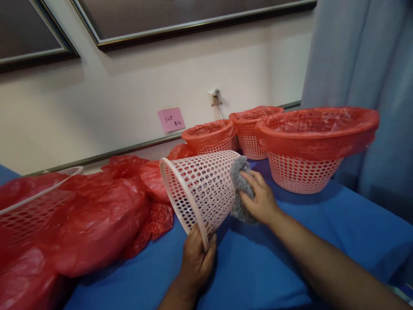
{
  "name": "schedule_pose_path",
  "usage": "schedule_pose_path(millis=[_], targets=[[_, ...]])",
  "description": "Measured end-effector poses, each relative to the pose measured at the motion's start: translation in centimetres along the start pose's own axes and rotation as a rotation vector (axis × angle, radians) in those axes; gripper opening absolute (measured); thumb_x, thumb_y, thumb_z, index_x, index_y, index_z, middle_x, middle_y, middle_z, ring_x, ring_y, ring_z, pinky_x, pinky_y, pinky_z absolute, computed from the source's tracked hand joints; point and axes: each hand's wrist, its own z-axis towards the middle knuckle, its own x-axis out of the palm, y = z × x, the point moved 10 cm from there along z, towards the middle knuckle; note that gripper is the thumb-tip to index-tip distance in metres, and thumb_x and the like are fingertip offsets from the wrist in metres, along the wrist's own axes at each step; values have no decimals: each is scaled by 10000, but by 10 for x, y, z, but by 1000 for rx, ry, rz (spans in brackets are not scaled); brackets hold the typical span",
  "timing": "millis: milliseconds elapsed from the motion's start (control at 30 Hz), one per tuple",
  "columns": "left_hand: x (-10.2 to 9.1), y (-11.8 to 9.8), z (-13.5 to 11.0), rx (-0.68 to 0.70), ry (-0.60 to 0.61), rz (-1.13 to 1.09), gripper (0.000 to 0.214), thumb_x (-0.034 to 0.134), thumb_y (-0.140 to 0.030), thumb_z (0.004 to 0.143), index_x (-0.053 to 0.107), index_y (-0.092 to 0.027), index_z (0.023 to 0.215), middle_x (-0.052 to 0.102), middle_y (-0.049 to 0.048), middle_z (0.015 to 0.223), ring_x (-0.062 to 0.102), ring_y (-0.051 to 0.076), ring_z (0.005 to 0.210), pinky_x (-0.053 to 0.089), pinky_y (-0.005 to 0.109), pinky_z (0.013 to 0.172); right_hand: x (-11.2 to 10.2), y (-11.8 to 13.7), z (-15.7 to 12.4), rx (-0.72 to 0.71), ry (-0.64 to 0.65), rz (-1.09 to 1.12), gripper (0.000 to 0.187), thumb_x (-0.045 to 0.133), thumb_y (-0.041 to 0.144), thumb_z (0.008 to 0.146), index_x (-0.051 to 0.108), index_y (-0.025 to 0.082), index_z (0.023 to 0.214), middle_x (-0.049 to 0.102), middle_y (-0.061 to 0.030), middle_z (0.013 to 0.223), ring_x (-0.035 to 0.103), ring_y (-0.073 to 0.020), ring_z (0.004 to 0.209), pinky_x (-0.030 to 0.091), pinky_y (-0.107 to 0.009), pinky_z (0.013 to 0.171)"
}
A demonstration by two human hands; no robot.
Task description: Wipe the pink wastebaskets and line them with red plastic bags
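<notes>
A pale pink perforated plastic basket point(201, 189) lies on its side on the blue table point(322, 228), its open mouth turned to the left. My left hand point(195, 262) grips the basket's rim from below, fingers closed on it. My right hand point(260, 198) presses a fluffy grey cloth point(240, 181) against the basket's bottom end, fingers curled over the cloth.
A heap of red plastic bags point(97, 215) covers the table's left, partly over another pink basket point(29, 206). Three baskets lined with red bags stand behind: a large one point(309, 150) at right and two point(211, 137) point(251, 129) by the wall. Grey curtain point(371, 86) hangs at right.
</notes>
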Motion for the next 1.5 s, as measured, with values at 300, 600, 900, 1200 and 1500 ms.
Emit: schedule_pose_path(millis=[300,600,900,1200,1500], targets=[[9,1,3,-3,98,-28,345,502,-228,989,648,-233,1301,711,119,1238,692,274,1091,578,435,973,10,85,-36,-433,102,139,585,563,214,805,563,200,1390,526,-152,1428,633,-289,1215,596,-432,970],[20,4,2,-16,178,40,235,524,-193,976,682,-213,1149,730,107,1042,688,265,991,590,408,889,-5,-73,9,428,-43,-17,537,565,290,795,651,159,1308,647,-165,1226,646,-340,1186,506,-561,1081],[15,3,-1,-6,147,-2,289,590,-316,913,701,-212,1159,744,122,1091,718,300,1000,610,451,891,2,116,-47,-499,190,342,608,574,191,735,569,199,1343,539,-141,1364,679,-247,1082,621,-372,885],[-25,13,-19,-32,-197,-58,291,563,-317,1014,698,-257,1265,770,94,1165,757,269,1026,634,411,915,15,114,-44,-546,295,314,537,561,190,741,624,188,1275,600,-140,1323,671,-253,1127,619,-373,897],[-9,17,-19,-39,-89,-33,390,579,-169,978,660,-266,1347,741,99,1232,710,279,1143,587,455,1015,-20,-82,12,442,-141,30,497,557,322,815,668,152,1268,679,-161,1193,655,-340,1160,491,-602,1083]])
